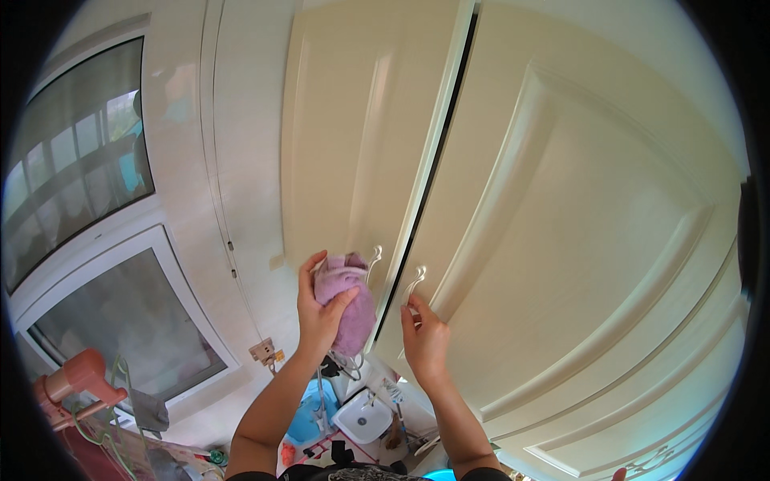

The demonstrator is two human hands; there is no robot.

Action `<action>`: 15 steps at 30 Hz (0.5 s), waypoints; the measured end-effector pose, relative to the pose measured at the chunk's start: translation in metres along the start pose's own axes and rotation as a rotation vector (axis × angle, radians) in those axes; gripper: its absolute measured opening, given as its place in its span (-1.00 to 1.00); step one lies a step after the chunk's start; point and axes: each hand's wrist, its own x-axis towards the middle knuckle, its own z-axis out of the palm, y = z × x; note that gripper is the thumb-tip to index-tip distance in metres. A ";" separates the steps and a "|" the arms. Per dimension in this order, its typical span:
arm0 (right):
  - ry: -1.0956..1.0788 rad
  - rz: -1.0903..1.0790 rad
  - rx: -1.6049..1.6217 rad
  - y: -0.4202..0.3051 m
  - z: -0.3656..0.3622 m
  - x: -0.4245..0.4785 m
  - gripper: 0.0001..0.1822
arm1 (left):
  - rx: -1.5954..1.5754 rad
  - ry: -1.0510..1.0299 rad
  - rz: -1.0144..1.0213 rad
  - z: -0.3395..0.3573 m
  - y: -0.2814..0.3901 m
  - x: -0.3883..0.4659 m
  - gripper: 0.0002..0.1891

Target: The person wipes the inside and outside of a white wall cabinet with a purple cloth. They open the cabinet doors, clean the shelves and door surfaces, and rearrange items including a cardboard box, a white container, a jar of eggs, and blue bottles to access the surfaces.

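My left hand is closed around a folded purple cloth, with the thumb pressed across its front. The cloth hangs before the left door of a cream cabinet and partly hides that door's curved handle. On the right door, the fingers of my right hand pinch the lower end of the ornate handle. Between the two doors runs a narrow dark gap.
At the left stand white-framed windows and a pink appliance beside green wire hangers. A wall socket sits left of my forearm. Below are a blue basin and a white sink. A fingertip-like shape shows at bottom right.
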 end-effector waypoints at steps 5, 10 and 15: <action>-0.013 -0.009 -0.038 -0.004 -0.007 0.005 -0.83 | -0.055 0.016 0.172 0.037 0.056 0.068 -0.54; -0.068 -0.045 0.002 -0.004 -0.020 0.008 -0.84 | -0.128 0.044 0.388 0.101 0.148 0.161 -0.71; -0.141 -0.065 0.043 -0.004 -0.028 0.010 -0.85 | 0.094 -0.065 0.794 0.157 0.237 0.245 -0.63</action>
